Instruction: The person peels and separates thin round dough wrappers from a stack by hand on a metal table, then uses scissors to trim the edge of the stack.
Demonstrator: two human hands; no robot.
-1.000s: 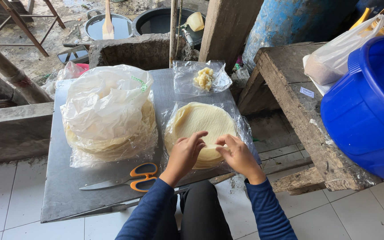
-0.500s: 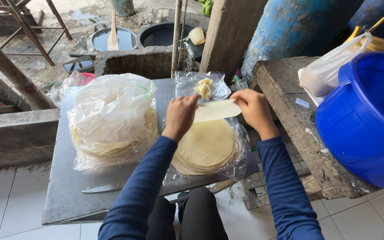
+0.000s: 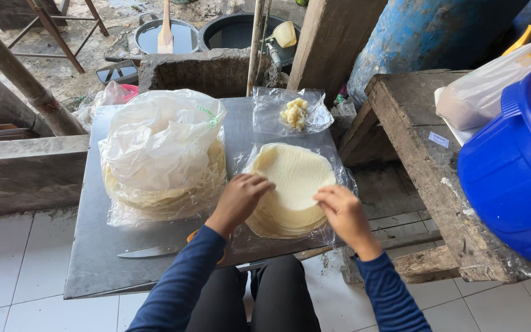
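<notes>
Two hands work at one stack of thin round wrappers [image 3: 293, 184], pale yellow, which lies on an opened sheet of clear plastic near the front right corner of the grey bench [image 3: 93, 258]. The plastic is spread flat under the stack, seemingly to keep the wrappers off the metal.

At the stack's left edge the left hand [image 3: 239, 200] rests palm down with its fingers [image 3: 259, 182] curled over the rim of the top wrapper, close together and touching it. At the stack's near right edge, the right hand [image 3: 339, 212] has its fingers [image 3: 326, 195] bunched on the rim as if pinching the top sheet; whether a sheet is actually caught between them I cannot tell.

Behind the stack, toward the far edge, a small clear bag holds a lump of yellowish filling [image 3: 294, 112]. On the left half sits a taller pile of wrappers in a crumpled plastic bag [image 3: 161, 154]. By the front edge a knife blade [image 3: 149, 251] lies flat, its orange handle mostly hidden under the left forearm. Off the bench to the right stands a blue plastic tub [image 3: 511, 178].
</notes>
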